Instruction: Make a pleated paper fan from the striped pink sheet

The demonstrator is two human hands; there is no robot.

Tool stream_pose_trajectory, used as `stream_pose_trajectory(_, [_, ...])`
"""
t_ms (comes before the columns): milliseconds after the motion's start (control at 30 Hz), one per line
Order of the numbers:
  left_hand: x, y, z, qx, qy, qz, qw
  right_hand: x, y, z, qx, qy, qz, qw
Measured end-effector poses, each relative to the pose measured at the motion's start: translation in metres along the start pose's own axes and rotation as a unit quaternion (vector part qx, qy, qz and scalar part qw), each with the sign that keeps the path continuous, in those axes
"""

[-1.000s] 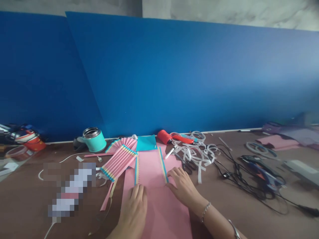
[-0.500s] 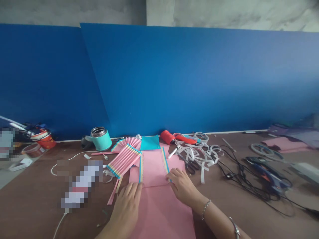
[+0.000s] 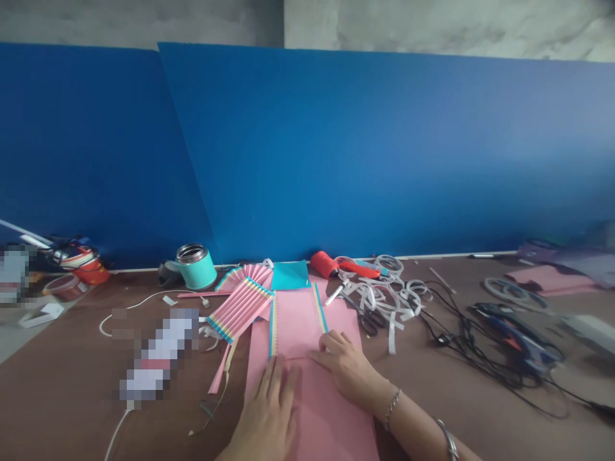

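Observation:
A long pink paper sheet [image 3: 331, 410] lies on the brown table in front of me. On its far half rests a smaller pink sheet with blue-and-yellow striped edges [image 3: 294, 323]. My left hand [image 3: 269, 416] lies flat on the pink paper, fingers stretched toward the lower left edge of the striped sheet. My right hand [image 3: 346, 368], with a bracelet at the wrist, presses its fingertips on the lower right edge of that sheet. Neither hand holds anything.
A pleated pink fan piece [image 3: 240, 307] lies left of the sheets. Behind are a teal tin [image 3: 196, 266], a teal paper square [image 3: 289, 275], a red spool [image 3: 323, 264], white strips and scissors [image 3: 379, 301]. Black cables and a glue gun [image 3: 509, 333] lie right. A blue board [image 3: 365, 153] stands behind.
My left hand slid right onto the pink paper, below the striped sheet's lower edge. My right hand shifted slightly left along that edge. The view turned a little left at first.

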State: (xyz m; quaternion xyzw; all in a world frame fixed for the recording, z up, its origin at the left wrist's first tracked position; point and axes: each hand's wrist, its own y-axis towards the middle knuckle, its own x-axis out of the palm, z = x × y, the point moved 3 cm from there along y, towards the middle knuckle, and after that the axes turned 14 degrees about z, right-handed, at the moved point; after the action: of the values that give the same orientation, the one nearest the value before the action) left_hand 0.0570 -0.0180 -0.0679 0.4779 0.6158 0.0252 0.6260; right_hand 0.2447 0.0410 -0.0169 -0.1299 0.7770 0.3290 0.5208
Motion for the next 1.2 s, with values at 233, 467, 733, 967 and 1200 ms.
stream_pose_trajectory(233, [-0.015, 0.016, -0.021, -0.087, -0.129, -0.083, 0.984, 0.001, 0.008, -0.007, -0.017, -0.036, 0.008, 0.999])
stream_pose_trajectory(467, [-0.034, 0.042, -0.056, -0.386, -0.351, -0.085, 0.849, 0.010, 0.012, -0.005, -0.099, -0.116, 0.025, 0.988])
stream_pose_trajectory(733, [-0.009, 0.062, -0.021, -0.625, -0.585, -0.096, 0.508, 0.001, 0.015, -0.021, -0.020, -0.015, 0.173, 0.985])
stream_pose_trajectory(967, [-0.035, 0.097, -0.040, -0.404, -0.298, 0.032, 0.864, -0.036, 0.014, -0.043, -0.030, 0.029, 0.269, 0.962])
stream_pose_trajectory(1200, [-0.045, 0.116, -0.046, -0.198, -0.044, 0.066, 0.977, -0.060, 0.021, -0.038, -0.063, -0.082, 0.390, 0.915])
